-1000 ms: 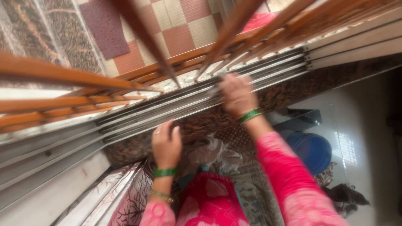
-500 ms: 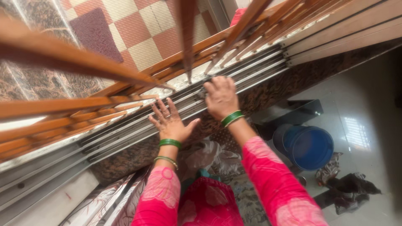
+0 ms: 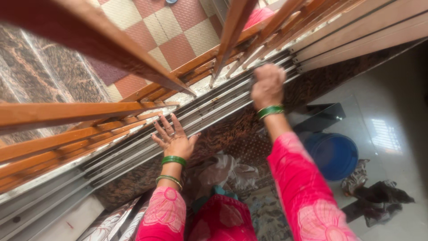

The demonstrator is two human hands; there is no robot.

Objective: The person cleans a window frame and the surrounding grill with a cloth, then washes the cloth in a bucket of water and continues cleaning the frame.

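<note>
My left hand [image 3: 173, 137] lies flat with fingers spread open on the metal window track [image 3: 133, 154], palm down, gripping nothing. The rails under it and off to its left look dull and streaked; how much of them has been gone over I cannot tell. Just above, the wooden grille [image 3: 89, 129] crowds the track, so there is little room to lift.

Further along, my right hand [image 3: 266, 85] is curled shut and pressed onto the same track where it meets the grille bars; it is blurred, and whether anything sits inside the fist I cannot tell. Beyond it the rails run on under the sliding frames. Below the brown stone sill [image 3: 232, 134], the blue bucket [image 3: 332, 156] and dark rags [image 3: 379, 196] sit on the open floor.
</note>
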